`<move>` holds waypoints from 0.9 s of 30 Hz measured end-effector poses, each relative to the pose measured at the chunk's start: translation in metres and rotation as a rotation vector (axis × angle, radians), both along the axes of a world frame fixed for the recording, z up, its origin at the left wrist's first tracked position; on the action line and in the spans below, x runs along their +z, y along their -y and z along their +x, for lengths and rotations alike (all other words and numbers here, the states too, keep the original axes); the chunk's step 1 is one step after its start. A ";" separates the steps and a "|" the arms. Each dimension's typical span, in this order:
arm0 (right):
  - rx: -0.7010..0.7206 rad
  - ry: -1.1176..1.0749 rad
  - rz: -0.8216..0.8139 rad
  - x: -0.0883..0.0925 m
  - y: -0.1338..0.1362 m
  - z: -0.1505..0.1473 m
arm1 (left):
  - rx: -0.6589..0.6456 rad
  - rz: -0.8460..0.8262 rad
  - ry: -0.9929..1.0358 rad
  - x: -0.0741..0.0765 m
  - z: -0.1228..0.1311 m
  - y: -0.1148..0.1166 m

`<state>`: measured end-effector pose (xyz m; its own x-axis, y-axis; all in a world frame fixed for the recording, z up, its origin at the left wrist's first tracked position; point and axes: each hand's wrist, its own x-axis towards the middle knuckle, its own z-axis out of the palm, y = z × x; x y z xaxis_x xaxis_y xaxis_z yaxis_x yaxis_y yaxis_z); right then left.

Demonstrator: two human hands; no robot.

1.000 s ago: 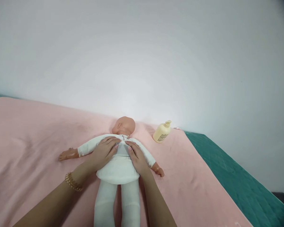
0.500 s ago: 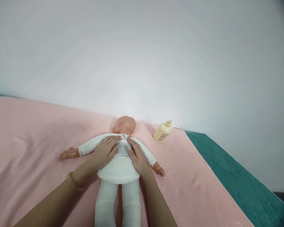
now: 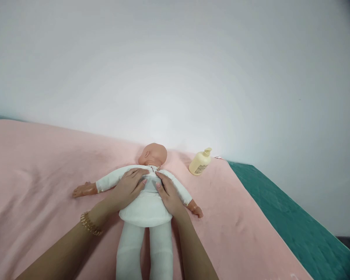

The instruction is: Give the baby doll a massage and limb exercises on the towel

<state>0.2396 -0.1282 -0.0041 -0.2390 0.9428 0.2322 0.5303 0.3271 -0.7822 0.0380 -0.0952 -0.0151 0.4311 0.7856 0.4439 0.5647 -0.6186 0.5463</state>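
Observation:
A baby doll [image 3: 146, 208] with a white cloth body lies face down, its bald head turned left and its arms spread. On the left side of its upper back rests my left hand [image 3: 130, 188], palm down with fingers stretched toward the neck. My right hand [image 3: 169, 194] lies flat on the right side of the back in the same way. Between the two hands a grey patch [image 3: 151, 184] shows on the cloth. Both hands touch the doll without gripping it. My left wrist wears a coiled gold-coloured bracelet [image 3: 90, 224].
A pale yellow pump bottle [image 3: 200, 162] stands right of the doll's head, close to the wall [image 3: 175, 77]. Under everything spreads a pink blanket [image 3: 236, 233] with some wrinkles at left. Along the right runs a green mat [image 3: 286, 210].

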 end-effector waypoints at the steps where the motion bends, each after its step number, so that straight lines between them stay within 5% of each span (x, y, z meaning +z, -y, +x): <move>1: -0.001 -0.002 -0.001 0.000 0.000 0.000 | 0.003 -0.002 0.002 0.000 0.000 0.000; 14: -0.054 -0.222 0.012 -0.008 0.000 -0.001 | 0.029 0.007 0.097 -0.001 0.000 0.003; 20: -0.005 -0.479 0.123 0.009 0.012 0.011 | 0.048 0.008 0.326 0.018 -0.001 0.011; 27: 0.352 -0.355 0.016 0.037 0.037 0.024 | -0.422 -0.408 0.139 0.073 -0.012 0.048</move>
